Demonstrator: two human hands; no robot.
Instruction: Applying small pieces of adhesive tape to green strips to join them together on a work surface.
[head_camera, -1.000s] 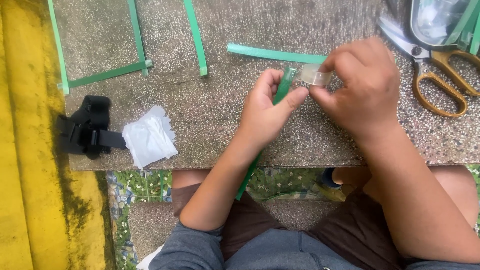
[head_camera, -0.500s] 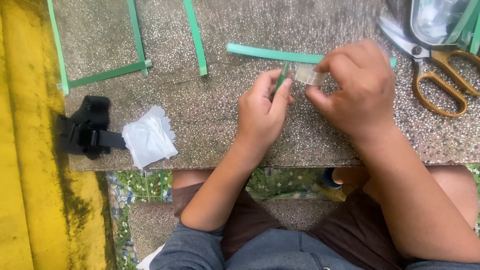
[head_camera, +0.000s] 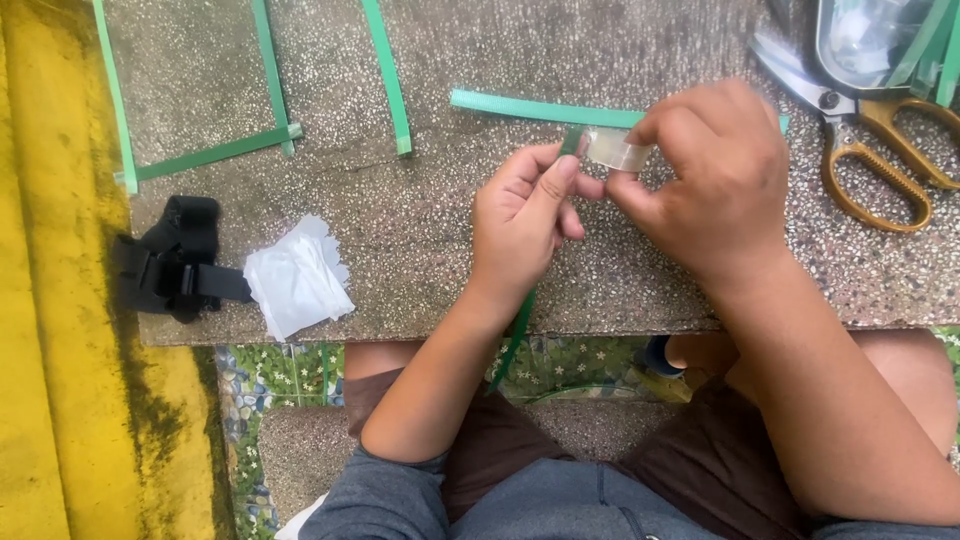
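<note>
On the left of the counter (head_camera: 420, 250) a black clip (head_camera: 170, 260) and a white bag (head_camera: 297, 278) are lying. The left hand (head_camera: 520, 225) is pinching a green strip (head_camera: 520, 330) that is hanging down over the counter edge. The right hand (head_camera: 720, 180) is grasping a clear tape piece (head_camera: 615, 150) at the strip top. The tape may be sticking crooked or to the fingers, because the strip is thin and loose. Scissors (head_camera: 870, 150) are lying just beside the right hand.
</note>
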